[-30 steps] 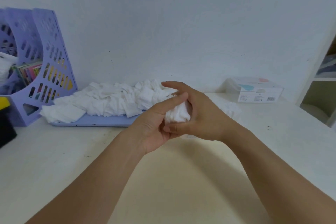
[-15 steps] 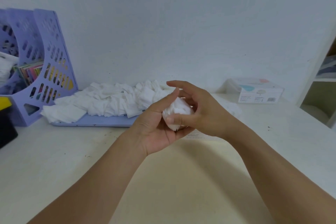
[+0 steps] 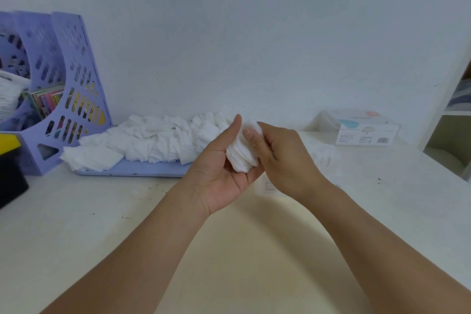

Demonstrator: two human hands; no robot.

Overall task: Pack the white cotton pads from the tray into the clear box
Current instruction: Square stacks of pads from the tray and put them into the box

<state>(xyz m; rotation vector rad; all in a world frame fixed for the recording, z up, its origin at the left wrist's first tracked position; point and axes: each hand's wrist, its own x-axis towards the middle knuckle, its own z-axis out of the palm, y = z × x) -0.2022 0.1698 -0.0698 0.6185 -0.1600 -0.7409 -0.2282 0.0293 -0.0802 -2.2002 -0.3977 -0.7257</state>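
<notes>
Change: since a second ago the right hand [image 3: 283,155] has uncurled from around the wad; the stack of cotton pads [image 3: 240,154] now stands fanned on edge instead of balled up.
Left hand [image 3: 224,173]: palm up, thumb raised against the stack's left face, fingers cupped beneath it. Grip loose but holding the pads.
Right hand: thumb and fingertips pinch the stack's top right edge, seemingly squaring it.
Pads on tray: a large heap [image 3: 153,143] lies on the lilac tray [image 3: 132,171], behind and left of the hands, spilling over its left end.
Clear box: a see-through box [image 3: 326,158] sits on the tabletop [image 3: 102,224] just right of the hands, partly hidden; some pads seem to be inside.
Other: labelled box [image 3: 364,130] far right; lilac file rack [image 3: 51,89] left.
Reading: stack tidied, likely ready to go in. Most pads still unpacked.
</notes>
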